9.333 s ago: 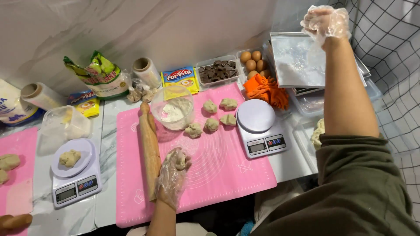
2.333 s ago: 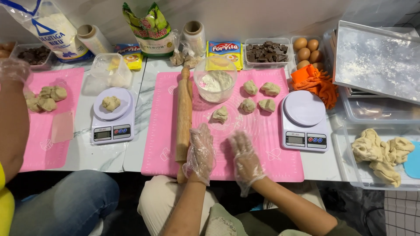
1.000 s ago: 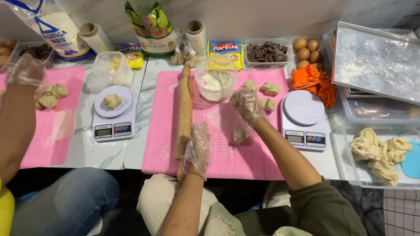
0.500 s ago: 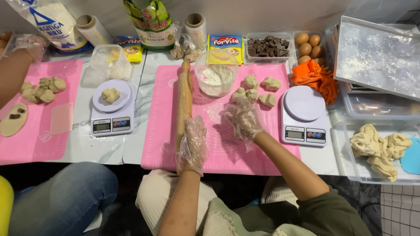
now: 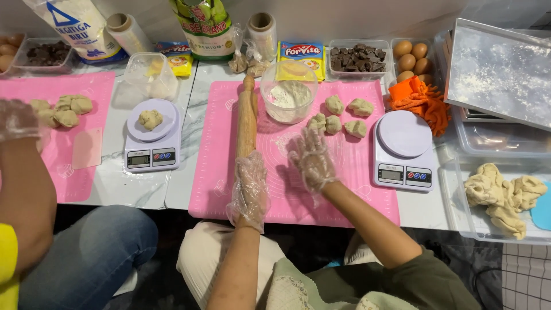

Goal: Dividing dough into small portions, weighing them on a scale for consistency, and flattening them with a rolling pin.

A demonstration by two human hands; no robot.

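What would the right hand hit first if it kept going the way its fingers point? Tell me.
Likely the nearest dough piece: the right hand hangs fingers-forward over the pink mat, pointing at that cluster. Its height above the mat is unclear.

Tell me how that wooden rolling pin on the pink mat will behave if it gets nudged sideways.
The rolling pin looks rigid and round, so it would probably roll across the flat pink mat. The gloved left hand at its near end likely steadies it.

A low white marble-look tabletop (image 5: 143, 189) runs across the view, its two slabs meeting at a seam. A pale wall (image 5: 356, 17) rises behind it. A dark floor (image 5: 321, 247) lies below its near edge, evenly lit.
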